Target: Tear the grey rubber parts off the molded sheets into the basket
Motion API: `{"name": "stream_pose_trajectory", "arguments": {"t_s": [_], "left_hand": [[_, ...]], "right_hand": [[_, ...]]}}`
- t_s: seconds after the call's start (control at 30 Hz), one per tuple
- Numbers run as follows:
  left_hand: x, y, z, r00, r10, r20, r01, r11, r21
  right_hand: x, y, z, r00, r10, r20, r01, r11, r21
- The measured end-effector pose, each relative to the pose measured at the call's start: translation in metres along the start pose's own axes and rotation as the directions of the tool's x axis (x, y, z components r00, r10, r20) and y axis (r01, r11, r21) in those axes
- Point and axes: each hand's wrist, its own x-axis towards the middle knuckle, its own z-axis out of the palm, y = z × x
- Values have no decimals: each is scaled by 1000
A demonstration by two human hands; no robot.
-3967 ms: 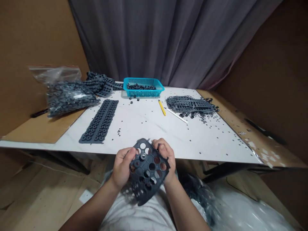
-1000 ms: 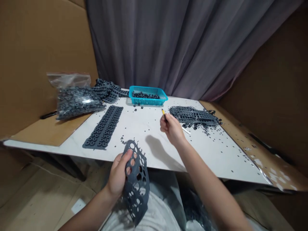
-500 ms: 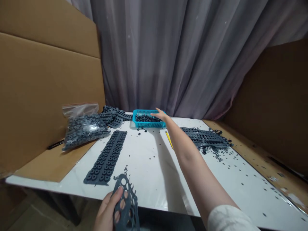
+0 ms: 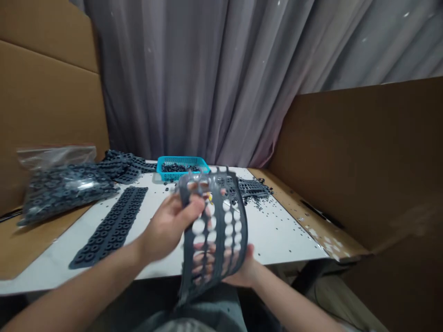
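A dark grey, flexible sheet with rows of round holes [image 4: 219,226], apparently rubber, curves upright in front of me. My left hand [image 4: 168,226] grips its upper left edge, thumb on the near face. My right hand [image 4: 247,272] holds the lower right edge, with its fingers behind the sheet and partly showing through the holes. Beyond the sheet stands a blue plastic basket [image 4: 159,169] with many small dark pieces in it. To the left, a dark strip studded with rows of ring-shaped pieces [image 4: 112,226] lies flat on the white table [image 4: 162,191].
A clear zip bag of dark pieces [image 4: 69,189] rests at the left, by a heap of dark strips [image 4: 119,163]. More perforated sheets [image 4: 256,188] and scattered bits lie at the right. Cardboard walls [image 4: 363,170] flank the table; a grey curtain [image 4: 194,83] hangs behind.
My right hand has come back from the basket to the sheet. My left hand has raised the sheet to mid-view. The view has turned to the right.
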Motion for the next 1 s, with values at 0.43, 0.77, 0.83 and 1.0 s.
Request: {"name": "stream_pose_trajectory", "arguments": {"t_s": [0.43, 0.77, 0.83, 1.0], "left_hand": [[197, -82, 36, 896, 310, 317, -443, 677, 588], [192, -182, 13, 921, -212, 327, -260, 291, 921], [180, -183, -2, 899, -262, 352, -300, 218, 929], [147, -157, -44, 872, -315, 375, -364, 96, 927]], "right_hand": [[19, -9, -194, 798, 400, -450, -433, 901, 34], [113, 35, -321, 650, 195, -734, -684, 572, -453], [109, 49, -323, 660, 136, -739, -703, 458, -543], [104, 64, -302, 806, 75, -587, -584, 257, -770]]}}
